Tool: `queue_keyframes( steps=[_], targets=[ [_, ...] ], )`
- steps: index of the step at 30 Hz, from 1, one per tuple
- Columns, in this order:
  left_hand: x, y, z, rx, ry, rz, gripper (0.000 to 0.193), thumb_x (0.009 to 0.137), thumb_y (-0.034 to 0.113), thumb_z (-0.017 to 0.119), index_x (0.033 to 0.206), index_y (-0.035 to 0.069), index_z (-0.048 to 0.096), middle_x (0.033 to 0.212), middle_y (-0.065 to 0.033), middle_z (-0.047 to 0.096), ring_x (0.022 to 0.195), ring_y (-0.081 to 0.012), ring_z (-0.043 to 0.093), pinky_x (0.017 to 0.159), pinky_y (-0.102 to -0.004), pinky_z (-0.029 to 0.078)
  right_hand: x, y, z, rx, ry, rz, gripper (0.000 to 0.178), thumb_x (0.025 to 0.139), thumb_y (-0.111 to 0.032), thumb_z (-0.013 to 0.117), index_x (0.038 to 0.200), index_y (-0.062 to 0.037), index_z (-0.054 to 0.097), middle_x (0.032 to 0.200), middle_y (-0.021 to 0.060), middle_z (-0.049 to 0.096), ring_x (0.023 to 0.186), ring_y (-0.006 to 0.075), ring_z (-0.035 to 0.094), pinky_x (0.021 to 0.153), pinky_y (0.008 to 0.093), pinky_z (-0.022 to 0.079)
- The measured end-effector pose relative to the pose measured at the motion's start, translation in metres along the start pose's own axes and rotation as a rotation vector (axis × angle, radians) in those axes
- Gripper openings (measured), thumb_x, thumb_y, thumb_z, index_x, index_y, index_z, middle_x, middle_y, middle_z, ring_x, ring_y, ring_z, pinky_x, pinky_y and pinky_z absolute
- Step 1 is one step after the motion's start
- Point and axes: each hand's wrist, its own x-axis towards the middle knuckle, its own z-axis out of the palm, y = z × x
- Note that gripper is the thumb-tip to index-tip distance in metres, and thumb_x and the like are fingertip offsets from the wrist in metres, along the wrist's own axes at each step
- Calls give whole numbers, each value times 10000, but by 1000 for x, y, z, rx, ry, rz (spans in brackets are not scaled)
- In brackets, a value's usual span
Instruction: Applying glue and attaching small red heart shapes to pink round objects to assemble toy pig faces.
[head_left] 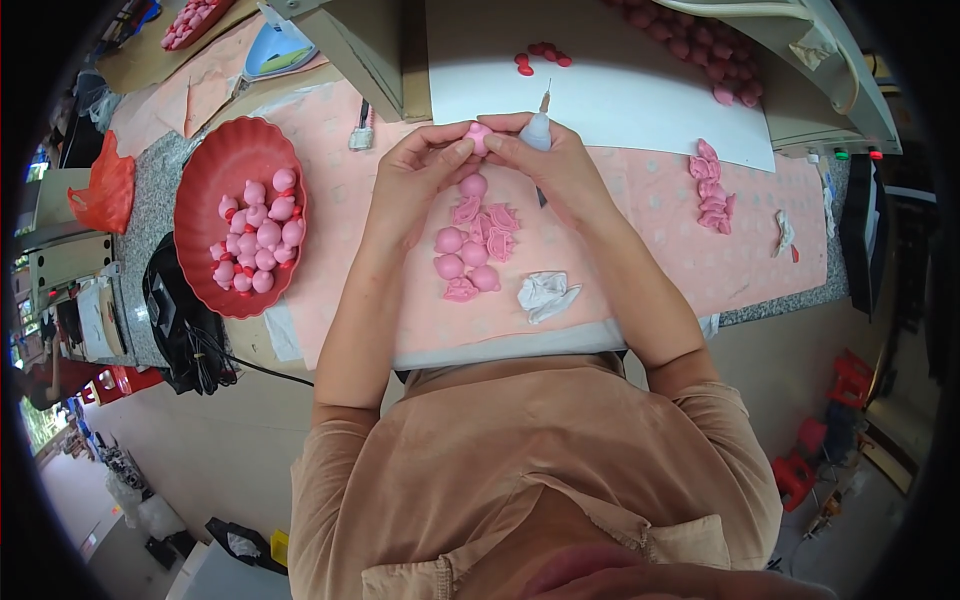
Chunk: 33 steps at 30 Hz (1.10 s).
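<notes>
My left hand (420, 160) and my right hand (562, 172) meet over the table, both closed on a small pink rounded piece (479, 134) pinched between thumbs and fingers. My right hand also keeps a translucent needle-tipped bottle (537, 131) tucked in its grip, needle pointing away from me. Just below the hands lies a pink ball (473, 186). Nearer to me are several more pink balls (449, 240) beside pink ruffled pieces (499, 240). A crumpled white tissue (547, 297) rests to their right.
A red scalloped bowl (188, 225) of pink-and-red pieces stands at left. Ahead, a white sheet (610, 110) bears small red parts (545, 50) and a pink pile (700, 45) under a shelf-like housing. More pink ruffled pieces (711, 190) lie at right on the pink cloth (640, 240).
</notes>
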Motion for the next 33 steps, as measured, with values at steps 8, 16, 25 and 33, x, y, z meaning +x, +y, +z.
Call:
queue_keyframes(
  steps=[8, 16, 25, 33],
  targets=[
    [3, -5, -3, 14, 14, -5, 236, 870, 59, 659, 1086, -26, 619, 999, -115, 672, 907, -167, 657, 833, -265, 548, -1, -3, 3, 32, -7, 30, 289, 860, -132, 679, 1091, 36, 640, 986, 107, 666, 913, 172, 634, 846, 290, 503],
    [1, -3, -1, 17, 20, -9, 227, 872, 60, 657, 1081, -22, 620, 995, -117, 673, 908, -166, 657, 837, -268, 545, -1, -3, 3, 3, 4, 32, 298, 851, -142, 692, 1089, 31, 645, 977, 106, 664, 908, 171, 630, 845, 293, 504],
    [2, -5, -3, 26, 18, -2, 228, 875, 55, 651, 1085, -24, 613, 994, -123, 674, 918, -172, 657, 850, -275, 540, 0, -2, 1, -5, -24, 32, 286, 872, -113, 662, 1122, 21, 626, 1033, 120, 664, 959, 179, 636, 900, 304, 502],
    [1, -4, -1, 31, 20, -8, 224, 875, 57, 652, 1083, -16, 617, 998, -122, 674, 923, -170, 656, 851, -271, 536, -1, -3, 1, -26, -14, 37, 288, 873, -113, 660, 1128, 16, 627, 1035, 118, 664, 972, 181, 633, 904, 301, 500]
  ],
)
